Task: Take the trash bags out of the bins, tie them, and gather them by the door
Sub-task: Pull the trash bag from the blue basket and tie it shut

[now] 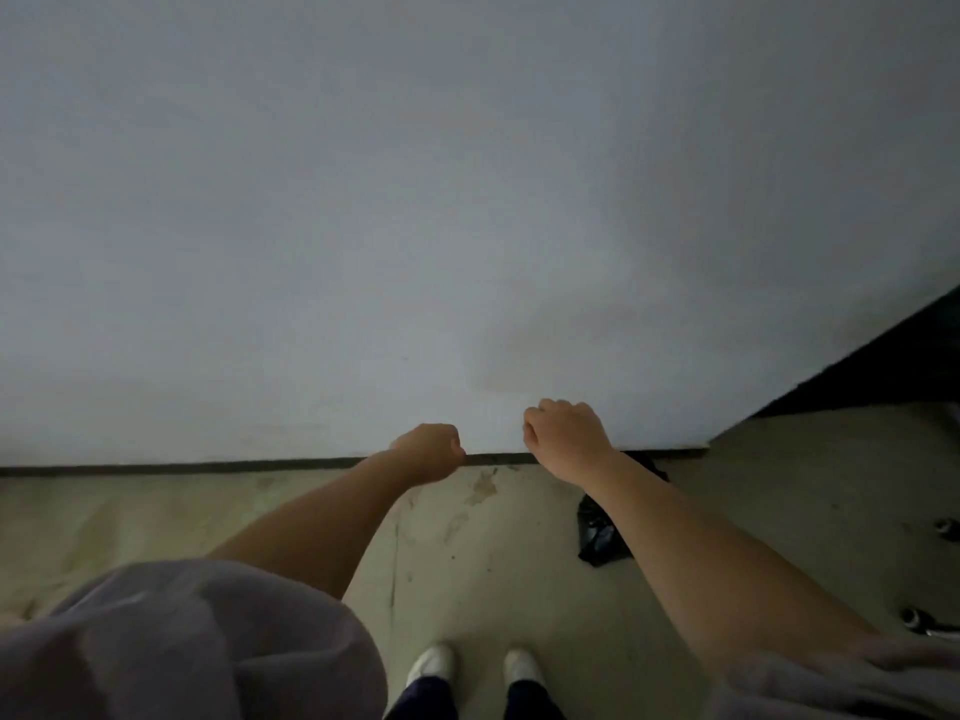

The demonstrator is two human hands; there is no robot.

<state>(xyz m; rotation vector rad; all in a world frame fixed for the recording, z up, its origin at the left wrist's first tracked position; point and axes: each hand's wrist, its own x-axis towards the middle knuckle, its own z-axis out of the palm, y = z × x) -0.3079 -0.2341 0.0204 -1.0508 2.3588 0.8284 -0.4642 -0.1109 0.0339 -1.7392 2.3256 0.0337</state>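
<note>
Head view, steeply down, near wall (467, 200)

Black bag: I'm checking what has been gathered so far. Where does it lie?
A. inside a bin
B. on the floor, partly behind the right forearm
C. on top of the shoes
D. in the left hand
B: the black bag lies on the floor near the wall, partly hidden by the right forearm.

Count: 2 hands, left hand (430, 452) and right hand (566, 433), both curled and holding nothing. 1 black trash bag (600, 537) on floor. 2 white shoes (434, 662). 2 chair casters (946, 527) at right edge. 1 wall (415, 200).
</note>
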